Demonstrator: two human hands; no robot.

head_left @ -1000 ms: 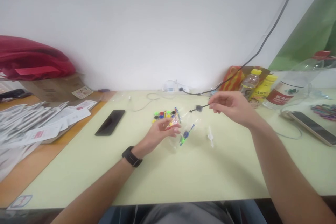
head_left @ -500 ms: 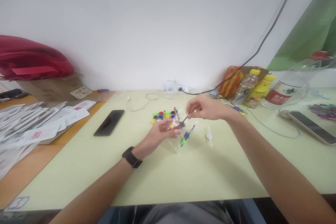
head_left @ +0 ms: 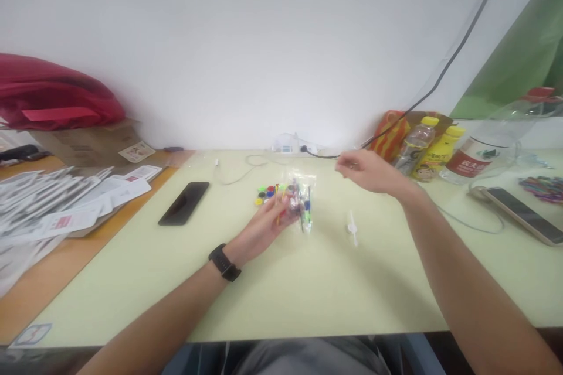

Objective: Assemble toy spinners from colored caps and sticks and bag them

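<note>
My left hand [head_left: 271, 214] is closed on a clear plastic bag [head_left: 311, 180] over the table. Small blue, green and dark pieces show through its film, with a thin dark stick [head_left: 302, 220] among them. Several coloured discs [head_left: 263, 194] lie just beyond this hand, partly hidden by it. My right hand [head_left: 367, 171] hovers to the right of the bag, its fingers loosely bent and apart, with nothing visible in them. Below it lies a white piece with a thin stem [head_left: 352, 228].
A black phone [head_left: 183, 204] rests at left, near a pile of white packets [head_left: 65, 199]. Bottles [head_left: 440, 152] and an orange bag [head_left: 389, 135] stand at back right. Another phone [head_left: 523, 214] and coloured sticks [head_left: 543, 187] lie at far right. A cable [head_left: 457, 50] runs down the wall.
My right hand has let go of the dark stick and moved right, away from the bag. The bag now lies flatter, and the blue and green piece stands more upright in view.
</note>
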